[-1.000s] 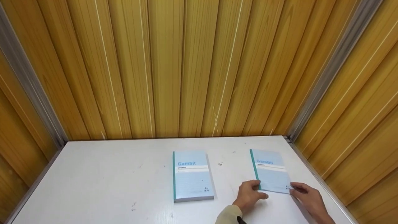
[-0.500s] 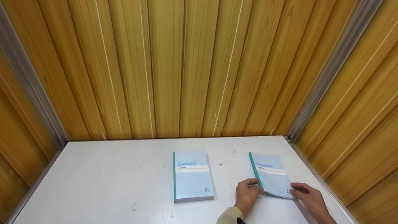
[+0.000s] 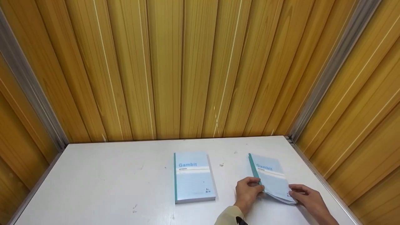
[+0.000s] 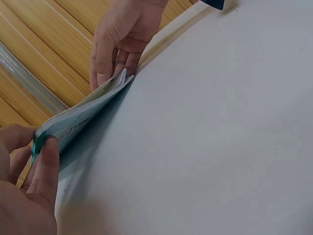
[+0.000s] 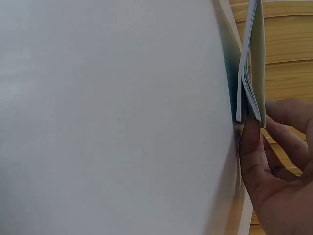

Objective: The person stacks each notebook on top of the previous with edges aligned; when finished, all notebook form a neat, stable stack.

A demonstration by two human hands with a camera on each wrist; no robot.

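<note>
A thin light-blue notebook (image 3: 272, 175) with "Gambit" on its cover and a green spine is held at the table's right side. My left hand (image 3: 247, 191) pinches its spine near the lower left corner, thumb on one face and fingers on the other in the left wrist view. At the lower right corner, my right hand (image 3: 307, 198) grips the free edge between thumb and fingers. The near edge bows and its leaves part; the right wrist view shows the pages (image 5: 250, 93) split into groups, with the thumb (image 5: 251, 139) at their ends.
A matching but much thicker light-blue "Gambit" notebook or stack (image 3: 193, 178) lies to the left of my hands. Both rest on or above a white table (image 3: 103, 181) with small scuffs. Wood-patterned walls (image 3: 168, 68) stand behind and at the sides, joined by grey corner posts.
The thin notebook has shifted slightly toward me and tilted, its near edge going from straight to bowed with leaves parted. My left thumb has come onto the spine; the thick notebook stays put.
</note>
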